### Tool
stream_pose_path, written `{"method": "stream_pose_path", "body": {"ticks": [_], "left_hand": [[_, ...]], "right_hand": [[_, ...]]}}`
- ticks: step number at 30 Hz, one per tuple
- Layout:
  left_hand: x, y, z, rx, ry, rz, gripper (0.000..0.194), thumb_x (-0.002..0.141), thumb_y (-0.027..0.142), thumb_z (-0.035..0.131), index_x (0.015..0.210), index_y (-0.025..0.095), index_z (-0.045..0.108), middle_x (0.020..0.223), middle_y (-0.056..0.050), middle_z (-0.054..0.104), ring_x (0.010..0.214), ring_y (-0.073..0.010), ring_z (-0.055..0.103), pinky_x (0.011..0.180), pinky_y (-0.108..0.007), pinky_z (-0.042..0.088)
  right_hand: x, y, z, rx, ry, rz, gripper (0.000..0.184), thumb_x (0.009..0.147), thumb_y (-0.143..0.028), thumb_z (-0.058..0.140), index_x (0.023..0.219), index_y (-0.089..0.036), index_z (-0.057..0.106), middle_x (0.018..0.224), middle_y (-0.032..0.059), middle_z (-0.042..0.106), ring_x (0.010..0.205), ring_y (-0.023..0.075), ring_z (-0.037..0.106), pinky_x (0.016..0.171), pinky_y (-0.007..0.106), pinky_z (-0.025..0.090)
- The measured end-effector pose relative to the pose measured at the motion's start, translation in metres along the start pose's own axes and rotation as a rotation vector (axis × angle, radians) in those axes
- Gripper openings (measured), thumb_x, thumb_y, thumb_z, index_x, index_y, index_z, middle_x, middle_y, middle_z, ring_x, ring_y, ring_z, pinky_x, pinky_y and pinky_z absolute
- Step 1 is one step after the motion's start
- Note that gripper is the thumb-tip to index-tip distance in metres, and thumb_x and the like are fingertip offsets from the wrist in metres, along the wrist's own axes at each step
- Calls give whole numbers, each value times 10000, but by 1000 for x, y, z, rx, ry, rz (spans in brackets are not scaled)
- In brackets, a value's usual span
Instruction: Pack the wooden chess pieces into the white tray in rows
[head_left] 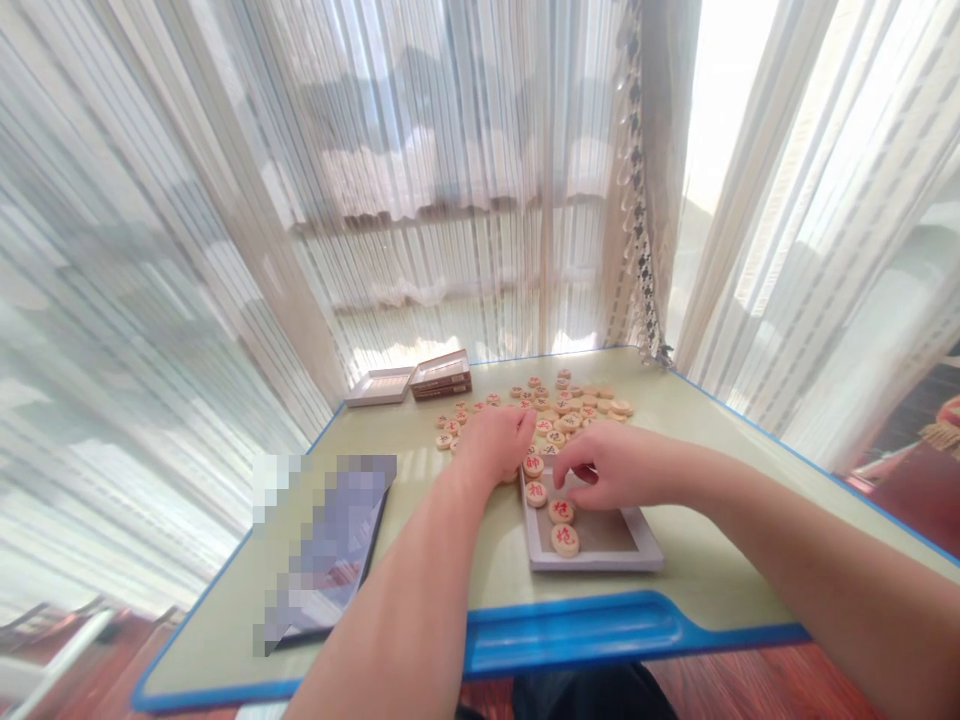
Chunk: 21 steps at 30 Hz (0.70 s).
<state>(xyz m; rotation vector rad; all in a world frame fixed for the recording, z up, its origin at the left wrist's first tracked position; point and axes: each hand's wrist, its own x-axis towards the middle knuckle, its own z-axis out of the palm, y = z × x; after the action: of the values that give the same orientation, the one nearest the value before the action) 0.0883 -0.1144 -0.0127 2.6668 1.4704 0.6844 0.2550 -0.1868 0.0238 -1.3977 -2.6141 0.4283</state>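
Below me lies a shallow white box lid or tray [596,563] with several round wooden xiangqi pieces along its left side. A red-marked piece [565,540] sits nearest me, with another piece [561,511] just behind it. Farther back are two more red pieces by the left wall. My left hand [496,442] is curled closed at the tray's far left corner; whatever its fingers hold is hidden. My right hand [611,465] hovers over the tray, thumb and fingers bent but apart, with nothing seen between them. A spread of loose xiangqi pieces [570,423] lies beyond both hands.
A pale open tray [380,387] and a brown-sided box [441,375] stand at the back left. On the left lies a dark-edged flat object, partly pixelated [341,550]. The pale green table [720,440] has a blue rim, and striped curtains [450,250] hang behind.
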Motion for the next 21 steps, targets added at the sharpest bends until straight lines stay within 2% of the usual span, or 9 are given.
{"method": "stream_pose_path", "body": {"ticks": [6, 10, 13, 18, 21], "left_hand": [[0, -2, 0, 14, -6, -7, 472, 884, 407, 281, 632, 190, 616, 643, -43, 629, 584, -146, 489, 534, -273, 233], [0, -3, 0, 34, 16, -13, 457, 873, 414, 303, 624, 192, 617, 638, -46, 623, 573, -146, 485, 515, -274, 213], [-1, -5, -2, 56, 32, -49, 486, 884, 418, 276, 636, 195, 630, 641, -51, 621, 580, -150, 496, 521, -274, 225], [0, -5, -1, 78, 9, -74, 456, 874, 416, 302, 672, 199, 649, 680, -56, 639, 599, -156, 512, 523, -272, 236], [1, -6, 0, 76, 11, -77, 458, 871, 419, 298, 673, 197, 646, 681, -59, 639, 599, -156, 510, 520, -272, 235]], "right_hand": [[-2, -6, 0, 30, -82, 6, 207, 665, -296, 593, 838, -274, 704, 604, -34, 569, 507, 93, 464, 486, 213, 327], [-3, -6, 1, -5, -65, -5, 246, 656, -246, 581, 879, -276, 681, 595, -40, 566, 510, 95, 462, 481, 211, 315], [-3, -6, 1, -24, -47, -9, 286, 664, -281, 587, 940, -278, 661, 585, -40, 566, 504, 102, 455, 475, 218, 304], [-2, -6, 2, -39, -67, -13, 191, 711, -344, 557, 834, -262, 678, 578, -26, 568, 504, 106, 457, 487, 226, 309], [-2, -6, 1, -37, -57, 16, 196, 690, -332, 576, 849, -259, 664, 590, -28, 576, 503, 103, 456, 475, 220, 303]]}}
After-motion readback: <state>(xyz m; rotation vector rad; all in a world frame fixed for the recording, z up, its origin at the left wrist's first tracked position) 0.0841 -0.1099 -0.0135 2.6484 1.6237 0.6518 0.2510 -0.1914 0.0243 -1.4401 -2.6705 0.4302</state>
